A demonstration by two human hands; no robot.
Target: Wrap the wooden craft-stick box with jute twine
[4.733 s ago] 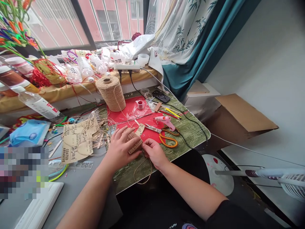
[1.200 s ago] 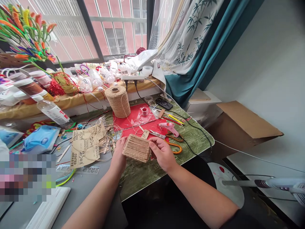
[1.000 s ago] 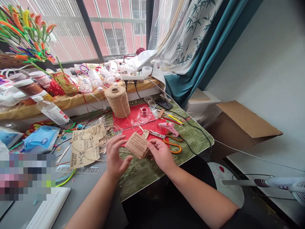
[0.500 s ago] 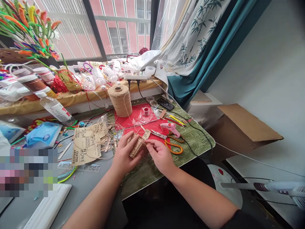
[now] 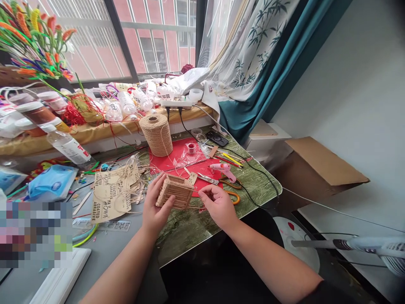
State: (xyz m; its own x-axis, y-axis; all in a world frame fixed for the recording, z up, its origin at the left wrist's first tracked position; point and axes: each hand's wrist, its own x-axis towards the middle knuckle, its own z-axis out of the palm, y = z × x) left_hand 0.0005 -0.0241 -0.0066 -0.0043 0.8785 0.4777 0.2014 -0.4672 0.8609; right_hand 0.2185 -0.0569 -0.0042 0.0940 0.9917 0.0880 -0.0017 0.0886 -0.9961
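Tilted on its side, a small box wrapped in twine (image 5: pixel 177 194) is gripped by my left hand (image 5: pixel 154 211), with the thumb along its near face. My right hand (image 5: pixel 219 206) is just right of the box, thumb and forefinger pinched on a thin strand of twine (image 5: pixel 195 191) that runs from the box. Behind the box stands a large spool of twine (image 5: pixel 156 137). Beyond my right hand lie a pink glue gun (image 5: pixel 223 170) and scissors with orange handles (image 5: pixel 236 197), partly hidden by that hand.
Printed sandpaper sheets (image 5: pixel 110 196) with loose twine lie left of my hands. A black phone (image 5: pixel 217 138), pencils (image 5: pixel 232 159) and a red sheet (image 5: pixel 152 162) are on the green board. Black cable crosses its right side. Bottles (image 5: pixel 71 145) crowd the sill; a cardboard box (image 5: pixel 325 162) stands right.
The twine-wrapped box has turned in my left hand, so its end and slatted side now show. My left hand moved slightly left, and the right hand shifted a little away from the box.
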